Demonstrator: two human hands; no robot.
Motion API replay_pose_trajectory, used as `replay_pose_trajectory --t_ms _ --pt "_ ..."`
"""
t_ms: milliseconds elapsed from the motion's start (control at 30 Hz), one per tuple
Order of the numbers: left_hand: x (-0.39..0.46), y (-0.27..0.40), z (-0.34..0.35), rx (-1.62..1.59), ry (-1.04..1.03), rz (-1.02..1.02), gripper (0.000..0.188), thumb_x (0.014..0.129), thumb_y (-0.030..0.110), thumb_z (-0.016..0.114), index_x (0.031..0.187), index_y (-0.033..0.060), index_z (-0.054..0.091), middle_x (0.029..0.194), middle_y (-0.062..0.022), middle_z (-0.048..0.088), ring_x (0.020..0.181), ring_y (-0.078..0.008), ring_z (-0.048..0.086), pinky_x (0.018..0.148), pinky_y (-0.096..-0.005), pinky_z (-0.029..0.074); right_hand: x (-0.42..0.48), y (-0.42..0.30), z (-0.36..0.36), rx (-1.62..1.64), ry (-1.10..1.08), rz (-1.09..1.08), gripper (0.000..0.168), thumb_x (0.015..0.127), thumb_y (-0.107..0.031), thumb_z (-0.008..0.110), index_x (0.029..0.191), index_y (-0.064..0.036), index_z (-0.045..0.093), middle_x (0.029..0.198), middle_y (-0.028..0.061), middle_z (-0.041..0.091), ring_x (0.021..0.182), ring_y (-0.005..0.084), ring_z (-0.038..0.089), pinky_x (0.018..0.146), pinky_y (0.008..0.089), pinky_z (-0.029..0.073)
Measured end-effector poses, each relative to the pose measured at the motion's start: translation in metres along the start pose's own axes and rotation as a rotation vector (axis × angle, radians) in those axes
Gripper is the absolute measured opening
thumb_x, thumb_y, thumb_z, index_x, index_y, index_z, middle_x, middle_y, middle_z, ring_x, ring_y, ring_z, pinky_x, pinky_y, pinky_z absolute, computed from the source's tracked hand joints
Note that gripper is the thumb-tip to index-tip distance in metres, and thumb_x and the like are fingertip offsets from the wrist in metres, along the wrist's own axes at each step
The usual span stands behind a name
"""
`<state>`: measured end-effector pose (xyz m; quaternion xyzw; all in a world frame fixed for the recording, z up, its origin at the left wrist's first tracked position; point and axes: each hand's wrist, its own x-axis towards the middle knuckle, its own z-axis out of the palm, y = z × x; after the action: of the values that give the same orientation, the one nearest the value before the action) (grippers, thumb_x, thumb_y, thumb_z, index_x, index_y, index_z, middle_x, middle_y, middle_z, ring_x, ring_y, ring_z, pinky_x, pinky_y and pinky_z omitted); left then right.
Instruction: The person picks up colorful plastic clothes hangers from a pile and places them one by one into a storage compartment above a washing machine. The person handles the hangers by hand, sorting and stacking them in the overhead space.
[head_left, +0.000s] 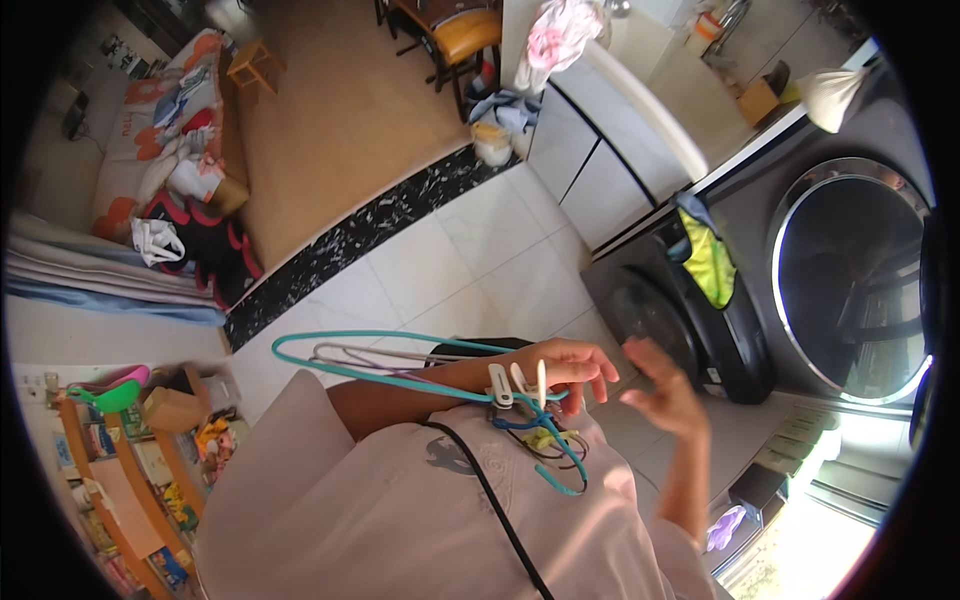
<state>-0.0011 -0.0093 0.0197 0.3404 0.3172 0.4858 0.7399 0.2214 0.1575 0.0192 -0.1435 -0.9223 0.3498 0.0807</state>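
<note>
My left hand (581, 369) is raised in front of my chest, its fingers loosely curled and nothing visible in its grasp. Several clothes hangers, among them a teal one (390, 382), hang over my left forearm near the wrist, their hooks towards my shirt. White clothespins (501, 386) sit on the hangers beside the wrist. Just right of the left hand, my right hand (666, 394) is held up empty, slightly blurred, with thumb and fingers spread; the two hands do not touch. A black strap or cord (487, 487) crosses the front of my shirt.
Two dark front-loading machines (851, 277) are at the right, one with a yellow-green cloth (707, 259) over its edge. A white cabinet (600, 165) adjoins them. Clothes lie on a bed or sofa (112, 180) at upper left. Shelves (124, 487) are at lower left, and a bucket (493, 145) stands by the cabinet.
</note>
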Motion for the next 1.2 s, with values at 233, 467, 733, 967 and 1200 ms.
replay_pose_trajectory --t_ms 233,467,733,967,1200 --pt "0.004 -0.005 -0.012 -0.241 -0.042 -0.117 0.025 0.1 0.013 0.04 0.12 0.0026 0.049 0.107 -0.014 0.059 0.092 -0.0207 0.061 0.084 -0.0357 0.05 -0.045 -0.011 0.114 0.56 0.283 0.353 0.042 0.076 0.001 0.068 0.117 0.0 0.058 0.128 0.0165 0.054 0.119 0.0277 0.051 0.096 0.0369 0.043" --pt "0.002 -0.021 -0.016 -0.349 -0.177 -0.043 0.025 0.098 0.01 0.043 0.121 0.003 0.049 0.114 -0.0152 0.057 0.11 -0.0249 0.056 0.096 -0.0432 0.046 -0.03 -0.015 0.108 0.518 0.193 0.378 0.02 0.078 0.01 0.059 0.096 0.002 0.062 0.096 0.0099 0.064 0.091 0.0237 0.059 0.095 0.0343 0.044" --pt "-0.017 -0.025 -0.014 -0.169 0.024 0.018 0.044 0.098 0.014 0.047 0.138 0.002 0.036 0.14 -0.0114 0.042 0.13 -0.0239 0.041 0.102 -0.038 0.04 -0.023 -0.04 0.114 0.54 0.758 0.452 0.011 0.094 -0.009 0.058 0.093 0.001 0.061 0.074 0.0062 0.062 0.068 0.008 0.056 0.063 0.0236 0.047" --pt "-0.028 -0.014 -0.005 0.088 -0.177 -0.048 0.036 0.1 0.018 0.044 0.13 -0.002 0.046 0.128 -0.0122 0.055 0.124 -0.0197 0.048 0.106 -0.0328 0.033 -0.011 -0.042 0.06 0.607 0.958 0.465 0.018 0.097 -0.015 0.053 0.099 0.001 0.058 0.066 0.0063 0.061 0.056 0.0089 0.055 0.049 0.0242 0.049" --pt "-0.016 -0.018 -0.011 0.112 -0.264 -0.036 0.032 0.101 0.016 0.041 0.127 -0.0026 0.047 0.121 -0.012 0.056 0.119 -0.0201 0.051 0.104 -0.0334 0.036 -0.021 -0.078 -0.052 0.515 1.521 0.227 0.022 0.097 -0.014 0.049 0.107 0.003 0.057 0.054 0.0045 0.052 0.05 0.0141 0.058 0.044 0.0271 0.051"
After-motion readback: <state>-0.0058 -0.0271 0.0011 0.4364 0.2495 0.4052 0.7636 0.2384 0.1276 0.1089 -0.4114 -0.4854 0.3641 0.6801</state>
